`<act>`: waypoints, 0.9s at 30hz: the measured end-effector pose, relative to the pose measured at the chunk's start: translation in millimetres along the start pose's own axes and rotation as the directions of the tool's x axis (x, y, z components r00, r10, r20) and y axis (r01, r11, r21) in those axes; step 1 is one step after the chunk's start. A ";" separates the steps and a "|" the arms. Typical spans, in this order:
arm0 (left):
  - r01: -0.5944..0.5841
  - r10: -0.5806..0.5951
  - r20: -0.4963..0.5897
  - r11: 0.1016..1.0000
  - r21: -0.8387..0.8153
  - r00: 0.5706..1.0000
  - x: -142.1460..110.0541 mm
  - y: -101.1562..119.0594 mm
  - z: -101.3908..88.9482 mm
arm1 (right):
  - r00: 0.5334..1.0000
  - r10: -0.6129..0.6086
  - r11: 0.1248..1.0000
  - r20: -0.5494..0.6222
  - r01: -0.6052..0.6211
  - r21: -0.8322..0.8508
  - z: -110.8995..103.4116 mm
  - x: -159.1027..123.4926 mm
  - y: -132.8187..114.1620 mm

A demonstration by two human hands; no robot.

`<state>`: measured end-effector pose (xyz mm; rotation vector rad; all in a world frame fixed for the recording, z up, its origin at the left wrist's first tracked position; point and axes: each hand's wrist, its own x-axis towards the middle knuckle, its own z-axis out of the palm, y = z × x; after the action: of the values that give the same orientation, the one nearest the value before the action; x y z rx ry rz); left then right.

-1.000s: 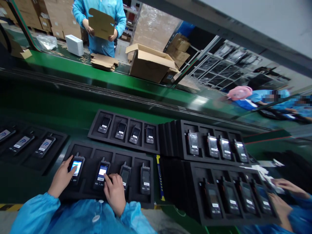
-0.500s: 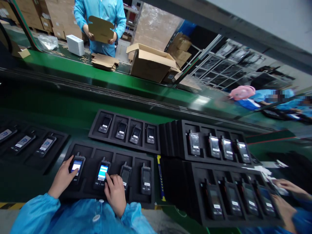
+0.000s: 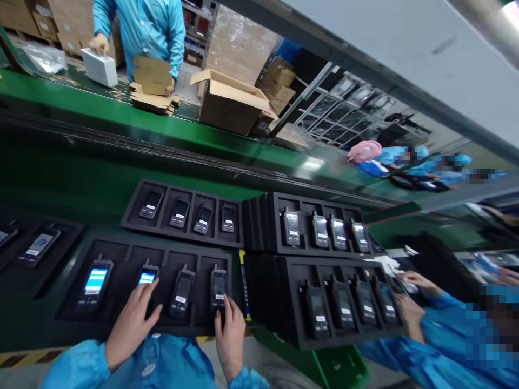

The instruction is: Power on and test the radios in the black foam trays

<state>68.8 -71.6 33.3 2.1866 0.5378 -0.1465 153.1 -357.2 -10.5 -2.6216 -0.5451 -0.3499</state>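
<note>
A black foam tray (image 3: 121, 319) in front of me holds several handheld radios with stub antennas, each in its own slot. My left hand (image 3: 135, 320) is open over the second radio (image 3: 146, 274), whose lit screen its fingers partly cover. Further left, the first radio (image 3: 95, 283) shows a bright blue and white screen. The third radio (image 3: 182, 292) has a dark screen and lies between my hands. At the right end, the fingertips of my open right hand (image 3: 230, 336) rest at the lower keys of the fourth radio (image 3: 219, 283), also dark-screened.
Behind lies another filled foam tray (image 3: 132, 216). Stacked trays of radios (image 3: 292, 335) stand to the right, beside a blue-yellow strip (image 3: 244, 286). A co-worker's hands (image 3: 411, 308) are at those stacks. Across the green line, a person handles a white box (image 3: 99, 67) near an open carton (image 3: 227, 105).
My left hand has moved from the first radio to the second, and my right hand from the second to the fourth. The view has turned rightward. The person opposite now touches the white box.
</note>
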 end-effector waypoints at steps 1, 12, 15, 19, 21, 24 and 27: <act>0.010 -0.012 0.058 1.000 0.025 0.998 0.3 7.7 16.3 | 1.000 -0.006 1.000 0.031 0.006 0.007 -3.2 -3.1 8.4; 0.175 -0.184 0.065 0.977 0.123 0.981 18.4 34.7 79.2 | 0.973 -0.156 0.978 0.168 0.129 0.164 -25.5 -11.6 43.5; 0.165 -0.171 0.052 0.981 0.103 0.984 16.3 30.8 81.4 | 0.961 -0.192 0.973 0.198 0.160 0.168 -27.9 -8.8 47.4; 0.151 -0.154 0.036 0.986 0.074 0.987 14.8 25.8 84.4 | 0.946 -0.253 0.967 0.204 0.239 0.094 -23.5 -5.1 48.4; 0.149 -0.151 0.024 0.987 0.067 0.988 14.5 24.5 85.3 | 0.937 -0.287 0.958 0.198 0.281 0.060 -20.2 -4.7 49.9; 0.159 -0.160 0.011 0.986 0.059 0.987 14.3 24.9 85.6 | 0.931 -0.301 0.953 0.208 0.296 0.055 -17.2 -5.7 53.7; 0.175 -0.175 0.001 0.983 0.054 0.985 13.8 27.7 85.0 | 0.928 -0.311 0.951 0.207 0.303 0.070 -17.1 -6.9 56.8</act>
<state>100.0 -148.0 -3.8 2.1885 0.7306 -0.2639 168.7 -414.2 -18.6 -2.5528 -1.0317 -0.1463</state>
